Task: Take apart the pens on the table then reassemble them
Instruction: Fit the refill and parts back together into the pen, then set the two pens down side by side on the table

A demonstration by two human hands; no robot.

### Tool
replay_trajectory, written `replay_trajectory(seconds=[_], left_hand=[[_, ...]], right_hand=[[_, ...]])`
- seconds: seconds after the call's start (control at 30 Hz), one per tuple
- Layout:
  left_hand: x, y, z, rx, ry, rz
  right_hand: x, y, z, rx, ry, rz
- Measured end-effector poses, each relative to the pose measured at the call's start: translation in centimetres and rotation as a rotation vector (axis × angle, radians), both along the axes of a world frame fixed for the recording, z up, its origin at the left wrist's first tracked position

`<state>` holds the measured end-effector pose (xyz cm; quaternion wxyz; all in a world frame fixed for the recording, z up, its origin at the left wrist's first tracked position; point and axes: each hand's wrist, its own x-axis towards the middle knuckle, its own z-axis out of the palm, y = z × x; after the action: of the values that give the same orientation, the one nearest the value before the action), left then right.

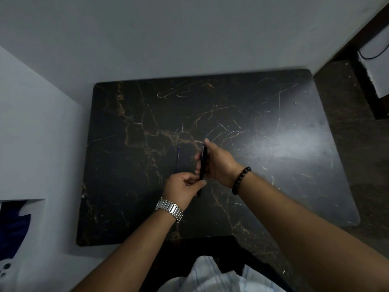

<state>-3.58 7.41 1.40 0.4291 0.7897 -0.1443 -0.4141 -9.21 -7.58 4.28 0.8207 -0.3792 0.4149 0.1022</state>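
Note:
A dark slim pen (203,163) is held upright over the middle of the black marble table (263,144). My right hand (219,163), with a dark bead bracelet on its wrist, wraps around the pen's upper part. My left hand (183,187), above a steel watch, pinches the pen's lower end between thumb and fingers. A thin pale refill (178,158) lies on the table just left of the hands, pointing away from me. Whether the pen's parts are joined or separated I cannot tell.
White walls close in the table at the back and left. A dark floor and a white box with a black cable (376,57) lie to the right. A blue cloth (14,230) sits in a recess at the lower left.

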Motion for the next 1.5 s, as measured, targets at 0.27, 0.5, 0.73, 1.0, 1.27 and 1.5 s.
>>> replay_trajectory(seconds=[0.27,0.5,0.73,1.0,1.27,1.5], left_hand=[[-1.4,-0.9,-0.2,0.001,0.061,0.051],[-2.6,-1.4,-0.3,-0.004,0.011,0.030],[-1.6,-2.2,0.2,0.005,-0.008,0.086],[0.0,-2.4,0.2,-0.003,0.029,0.114],[5.0,-1.5,-1.8,0.215,-0.217,0.153],[8.8,-3.3,-3.1,0.532,-0.395,-0.131]], right_hand=[[0.6,0.9,-1.0,0.078,0.102,-0.186],[0.4,1.0,-1.3,0.020,0.140,-0.325],[0.1,1.0,-1.0,-0.022,0.064,-0.355],[-2.1,0.7,-2.2,-0.275,0.041,-0.142],[-2.9,-1.7,-2.5,-0.260,0.062,-0.223],[-3.7,-2.7,-4.3,-0.365,0.215,-0.193]])
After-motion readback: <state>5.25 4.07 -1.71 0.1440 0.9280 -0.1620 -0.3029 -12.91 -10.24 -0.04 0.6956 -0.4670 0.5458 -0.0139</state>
